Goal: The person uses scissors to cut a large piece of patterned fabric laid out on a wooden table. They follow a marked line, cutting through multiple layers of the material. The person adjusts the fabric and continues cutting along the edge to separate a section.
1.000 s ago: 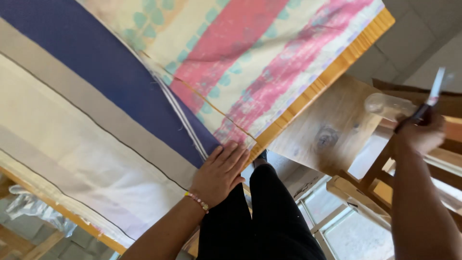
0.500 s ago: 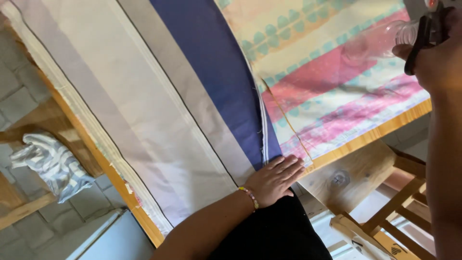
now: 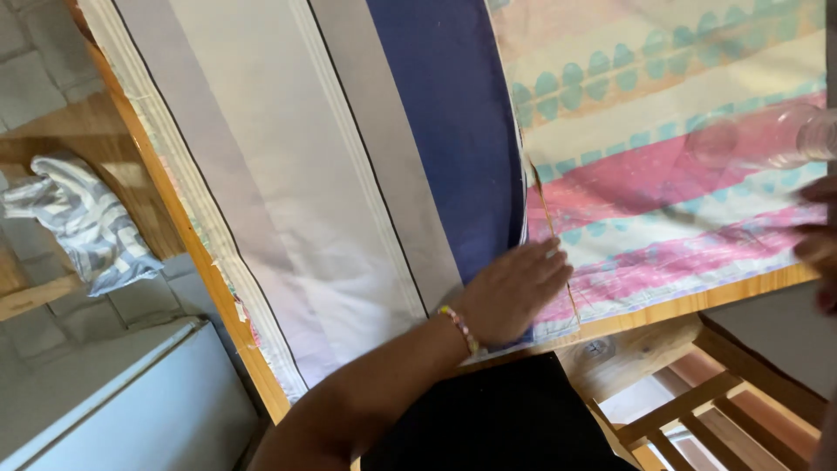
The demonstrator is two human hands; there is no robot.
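Lying flat, striped cloth (image 3: 349, 157), navy band

Striped cloth (image 3: 349, 174): broad bands of pale grey and off-white, edged with thin black lines, then one wide navy band. Patterned cloth (image 3: 680, 174): cream, peach and pink bands with rows of teal dots and teal blotches. Worktop (image 3: 218, 288): orange-brown wood along the edge. Bracelet (image 3: 459, 327) on left hand (image 3: 514, 292): beads of pink, yellow and green. Crumpled rag (image 3: 83, 222): white with grey stripes. Floor (image 3: 35, 78): grey tiles. Chair (image 3: 697, 419): light brown wood.
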